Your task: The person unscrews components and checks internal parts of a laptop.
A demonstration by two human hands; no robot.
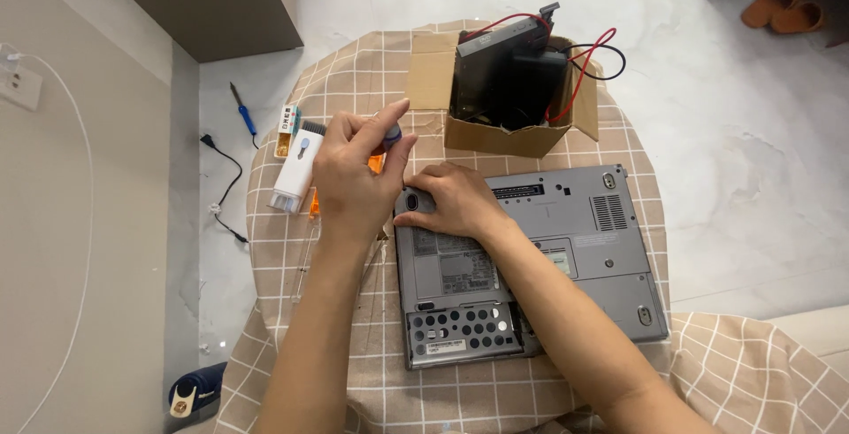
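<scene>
My left hand (354,173) is raised above the table's left half, fingers clamped on a small screwdriver (389,138) with a dark blue cap and an orange part showing below my thumb. My right hand (451,201) lies palm down on the laptop (566,248), fingers together and flat against its upper left corner, gripping nothing.

The laptop is grey, upside down, at the table's middle, on a beige checked cloth (371,71). On its underside: a rectangular grey label at left centre, a smaller pale label towards the middle, a white strip label below the perforated bay cover at the near edge, and a vent grille at upper right. My right forearm crosses the middle of the underside and hides part of it.

Just behind the laptop stands an open cardboard box (517,138) holding a black unit (504,71) with red and black wires looped over the rim.

Left of my left hand lies a white cleaning tool (296,168) with a dark brush end, beside a small white and orange package (285,130). An orange item near it is partly hidden by my left wrist.

Off the table, on the floor at left: a blue-handled tool (240,108) and a black cable (225,186)
</scene>
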